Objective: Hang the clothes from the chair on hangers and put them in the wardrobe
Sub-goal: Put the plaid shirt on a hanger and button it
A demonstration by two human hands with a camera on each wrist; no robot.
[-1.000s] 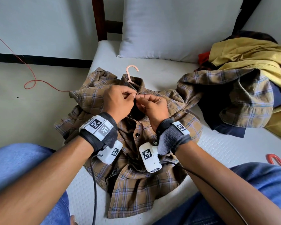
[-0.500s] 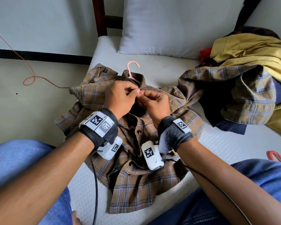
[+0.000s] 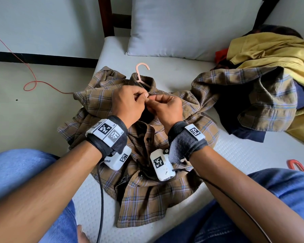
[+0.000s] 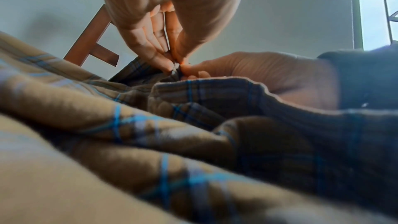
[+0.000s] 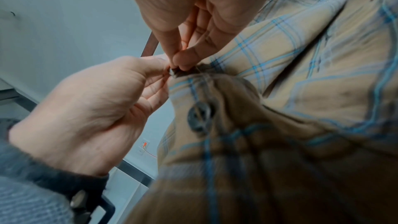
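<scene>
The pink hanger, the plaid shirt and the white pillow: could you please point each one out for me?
pink hanger (image 3: 141,67): head view, on its hook above the collar.
plaid shirt (image 3: 144,197): head view, on the lower front panel.
white pillow (image 3: 188,27): head view, on its middle face.

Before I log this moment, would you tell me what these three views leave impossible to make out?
- Pink hanger: head view shows only its hook; the plaid shirt covers the rest.
- Top button: whether it is fastened; fingertips of the left hand and right hand hide it in every view.
- Red object: head view, cut off by the person's leg.
- Pile of clothes: head view, cut by the right edge.
</scene>
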